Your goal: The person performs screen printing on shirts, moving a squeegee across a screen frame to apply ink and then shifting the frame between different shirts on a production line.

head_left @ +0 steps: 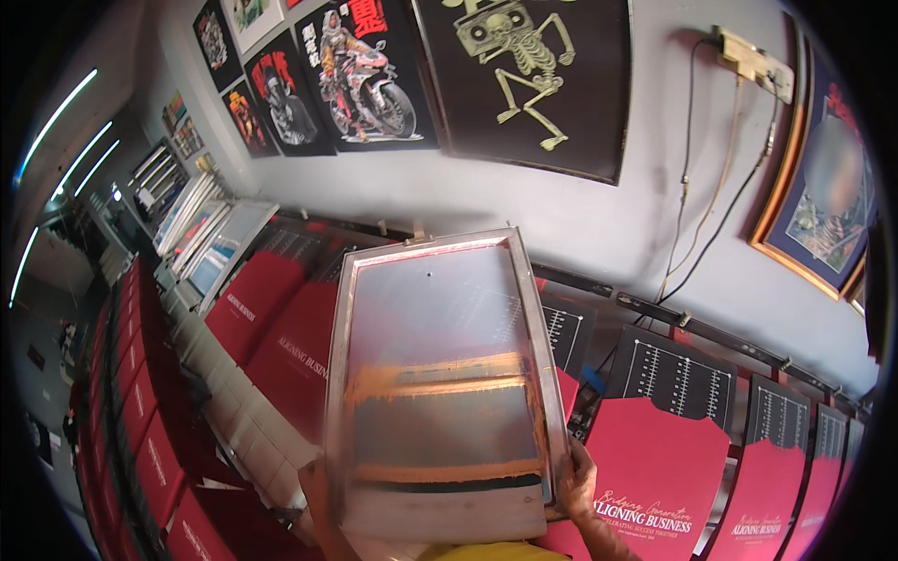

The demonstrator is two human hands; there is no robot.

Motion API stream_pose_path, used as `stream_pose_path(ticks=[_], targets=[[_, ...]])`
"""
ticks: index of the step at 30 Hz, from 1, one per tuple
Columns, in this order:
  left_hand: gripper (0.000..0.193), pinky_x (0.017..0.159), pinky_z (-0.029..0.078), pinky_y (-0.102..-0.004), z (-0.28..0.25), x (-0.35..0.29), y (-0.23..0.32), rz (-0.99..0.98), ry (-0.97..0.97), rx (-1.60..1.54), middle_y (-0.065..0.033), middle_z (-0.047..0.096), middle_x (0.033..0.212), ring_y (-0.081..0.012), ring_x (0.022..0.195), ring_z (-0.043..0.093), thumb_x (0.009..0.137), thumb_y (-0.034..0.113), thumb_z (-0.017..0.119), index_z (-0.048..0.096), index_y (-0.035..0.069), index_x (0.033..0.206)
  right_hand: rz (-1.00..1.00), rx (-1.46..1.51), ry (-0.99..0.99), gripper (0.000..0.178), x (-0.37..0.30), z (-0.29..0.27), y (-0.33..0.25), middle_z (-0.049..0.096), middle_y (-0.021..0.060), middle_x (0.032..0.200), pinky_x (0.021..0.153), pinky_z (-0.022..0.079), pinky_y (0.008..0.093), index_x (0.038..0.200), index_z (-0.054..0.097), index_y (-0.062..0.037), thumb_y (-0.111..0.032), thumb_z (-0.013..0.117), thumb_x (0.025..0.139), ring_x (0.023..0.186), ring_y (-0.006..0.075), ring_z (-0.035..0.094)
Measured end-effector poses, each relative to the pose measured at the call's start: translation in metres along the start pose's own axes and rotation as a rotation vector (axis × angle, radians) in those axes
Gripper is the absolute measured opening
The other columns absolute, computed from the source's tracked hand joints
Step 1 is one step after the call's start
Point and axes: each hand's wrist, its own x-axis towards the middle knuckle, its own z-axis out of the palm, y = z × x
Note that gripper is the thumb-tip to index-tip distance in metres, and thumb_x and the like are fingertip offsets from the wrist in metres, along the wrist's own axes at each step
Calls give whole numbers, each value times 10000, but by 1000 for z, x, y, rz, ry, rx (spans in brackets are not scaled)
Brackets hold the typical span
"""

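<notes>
My 2 hands have the screen (447, 425) between them, tilted up in front of me with its lower end nearest my body. My left grip (315, 479) is closed on its lower left edge, a little blurred, and my right grip (577, 479) holds the lower right edge. The screen has a pale metal rim, and orange bands (440, 472) run across its mesh, with a dark strip just below the lowest. A bit of yellow cloth (510, 552) shows below it.

To the right, red shirts (659, 467) with pale print lie on black boards (675, 374) marked with white grids. More red shirts lie left of the screen, beside the pale counter (251, 421), and another row of red panels (140, 397) runs along the far left. Flat frames (201, 238) lean in a stack at the upper left. On the wall hang a skeleton poster (524, 70), a motorbike poster (360, 79) and a gold-edged picture (823, 238), with cables (687, 178) dangling from a socket box (748, 65).
</notes>
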Motion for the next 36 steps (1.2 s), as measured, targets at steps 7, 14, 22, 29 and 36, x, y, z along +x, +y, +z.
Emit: stream_pose_path(ticks=[7, 14, 22, 29, 36], targets=[[424, 574, 356, -359, -11, 17, -25, 108, -119, 14, -31, 441, 636, -131, 633, 394, 950, 279, 550, 476, -47, 689, 25, 40, 12, 326, -16, -1, -5, 664, 144, 1088, 896, 480, 301, 1258, 563, 75, -72, 479, 979, 1013, 177, 617], [416, 574, 357, -359, -22, -26, 30, 68, -163, -88, -19, 411, 634, -130, 628, 386, 964, 273, 516, 444, -26, 684, 81, 15, 12, 328, -36, -14, -11, 668, 157, 1057, 882, 489, 316, 1257, 548, 79, -88, 496, 979, 994, 186, 624], [376, 557, 340, -345, -46, -53, 50, 86, -172, -80, -18, 408, 634, -122, 619, 371, 963, 232, 486, 430, -13, 682, -8, -39, 49, 323, -58, -19, -2, 673, 182, 1037, 890, 490, 313, 1241, 562, 86, -76, 484, 973, 981, 208, 639], [345, 534, 340, -345, -56, -36, 46, 123, -235, -80, -9, 384, 645, -122, 623, 374, 939, 191, 494, 423, -47, 699, 90, -127, 128, 340, -72, 0, -4, 675, 242, 1066, 907, 494, 352, 1243, 589, 57, -65, 464, 952, 1058, 285, 655], [419, 652, 398, -386, -46, 45, 23, 446, -377, 44, -46, 502, 685, -161, 670, 438, 958, 280, 559, 553, -76, 736, -3, -175, 399, 317, -83, 62, 17, 691, 130, 938, 795, 506, 298, 1193, 626, 72, -32, 481, 931, 882, 171, 640]])
